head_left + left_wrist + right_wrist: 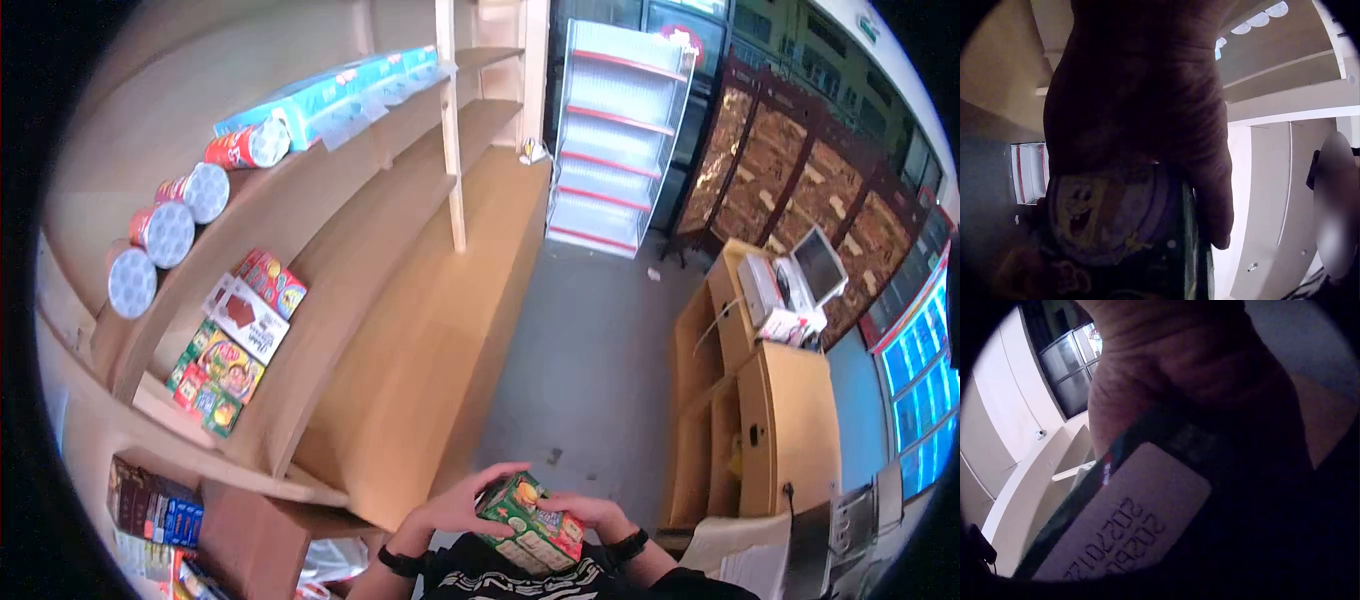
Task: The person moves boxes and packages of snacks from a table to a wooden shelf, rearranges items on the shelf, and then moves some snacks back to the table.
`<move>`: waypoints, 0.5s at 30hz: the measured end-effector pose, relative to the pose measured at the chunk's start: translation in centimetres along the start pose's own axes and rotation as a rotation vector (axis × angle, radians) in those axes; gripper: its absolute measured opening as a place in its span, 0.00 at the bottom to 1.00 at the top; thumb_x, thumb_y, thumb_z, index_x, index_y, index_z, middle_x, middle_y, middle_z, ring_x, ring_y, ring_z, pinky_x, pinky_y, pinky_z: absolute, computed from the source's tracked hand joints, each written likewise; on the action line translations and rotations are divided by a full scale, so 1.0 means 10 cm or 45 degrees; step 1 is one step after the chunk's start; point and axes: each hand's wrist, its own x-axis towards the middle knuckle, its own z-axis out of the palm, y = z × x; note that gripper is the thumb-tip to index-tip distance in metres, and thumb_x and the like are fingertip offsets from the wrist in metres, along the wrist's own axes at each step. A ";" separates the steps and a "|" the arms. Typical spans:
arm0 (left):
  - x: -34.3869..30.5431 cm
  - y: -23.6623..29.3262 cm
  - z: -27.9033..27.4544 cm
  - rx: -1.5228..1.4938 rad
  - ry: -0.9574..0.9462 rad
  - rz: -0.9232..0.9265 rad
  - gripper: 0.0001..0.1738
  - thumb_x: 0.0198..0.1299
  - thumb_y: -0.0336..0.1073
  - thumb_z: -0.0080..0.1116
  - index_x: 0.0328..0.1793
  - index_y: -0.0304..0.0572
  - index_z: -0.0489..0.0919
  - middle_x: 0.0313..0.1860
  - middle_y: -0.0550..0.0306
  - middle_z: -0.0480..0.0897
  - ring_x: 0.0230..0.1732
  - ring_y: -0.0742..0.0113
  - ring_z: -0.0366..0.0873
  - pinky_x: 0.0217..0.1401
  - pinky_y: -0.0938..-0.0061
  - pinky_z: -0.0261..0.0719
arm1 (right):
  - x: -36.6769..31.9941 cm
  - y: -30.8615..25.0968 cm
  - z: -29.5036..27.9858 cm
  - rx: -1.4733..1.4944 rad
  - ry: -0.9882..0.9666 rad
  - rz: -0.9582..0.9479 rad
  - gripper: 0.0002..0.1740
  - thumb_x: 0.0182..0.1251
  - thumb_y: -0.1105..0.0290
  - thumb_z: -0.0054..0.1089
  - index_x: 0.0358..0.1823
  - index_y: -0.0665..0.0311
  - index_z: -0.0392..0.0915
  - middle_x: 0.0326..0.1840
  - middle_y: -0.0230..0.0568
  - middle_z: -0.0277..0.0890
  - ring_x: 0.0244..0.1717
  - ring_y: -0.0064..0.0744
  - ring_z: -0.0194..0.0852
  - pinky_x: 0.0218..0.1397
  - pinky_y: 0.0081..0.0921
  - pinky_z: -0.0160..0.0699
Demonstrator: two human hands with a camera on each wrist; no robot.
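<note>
In the head view a green snack box with a red end is held close before the person's dark shirt. The left hand grips its left side, fingers over the far edge and thumb on the near side. From the other side the right hand holds the red end. A yellow cartoon face on the box shows below the left palm in the left wrist view, with the thumb along one edge. In the right wrist view a pale panel with printed digits lies under the right hand, whose fingertips are hidden in shadow.
Left, a wooden shelf carries several snack boxes, cups on their sides and blue packs. A white rack stands at the back. Wooden cabinets line the right. More packs sit lower left.
</note>
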 end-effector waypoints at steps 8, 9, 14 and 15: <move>0.44 0.11 -0.75 -0.136 0.103 0.084 0.44 0.50 0.31 0.70 0.73 0.43 0.59 0.64 0.54 0.69 0.64 0.68 0.66 0.68 0.72 0.64 | 0.42 -1.13 -0.21 -0.195 -0.152 0.054 0.29 0.71 0.52 0.49 0.60 0.70 0.68 0.52 0.41 0.78 0.46 0.27 0.80 0.50 0.24 0.79; 0.48 0.12 -0.81 -0.113 0.119 0.080 0.44 0.51 0.32 0.70 0.73 0.44 0.59 0.64 0.54 0.69 0.64 0.67 0.66 0.68 0.71 0.64 | 0.48 -1.18 -0.26 -0.174 -0.141 0.062 0.29 0.71 0.53 0.49 0.62 0.70 0.67 0.54 0.41 0.78 0.48 0.27 0.79 0.52 0.24 0.78; 0.53 0.13 -1.00 -0.042 0.240 0.046 0.44 0.51 0.35 0.70 0.74 0.46 0.59 0.65 0.53 0.68 0.66 0.65 0.64 0.70 0.70 0.61 | 0.74 -1.53 -0.39 -0.225 -0.202 0.140 0.29 0.73 0.52 0.45 0.65 0.68 0.64 0.57 0.42 0.75 0.52 0.28 0.77 0.56 0.25 0.76; 0.54 0.11 -1.03 0.041 0.280 0.051 0.45 0.51 0.37 0.70 0.74 0.47 0.60 0.65 0.52 0.67 0.67 0.63 0.63 0.70 0.69 0.60 | 0.79 -1.58 -0.43 -0.225 -0.185 0.150 0.29 0.74 0.52 0.43 0.66 0.68 0.63 0.58 0.42 0.75 0.53 0.28 0.77 0.57 0.26 0.76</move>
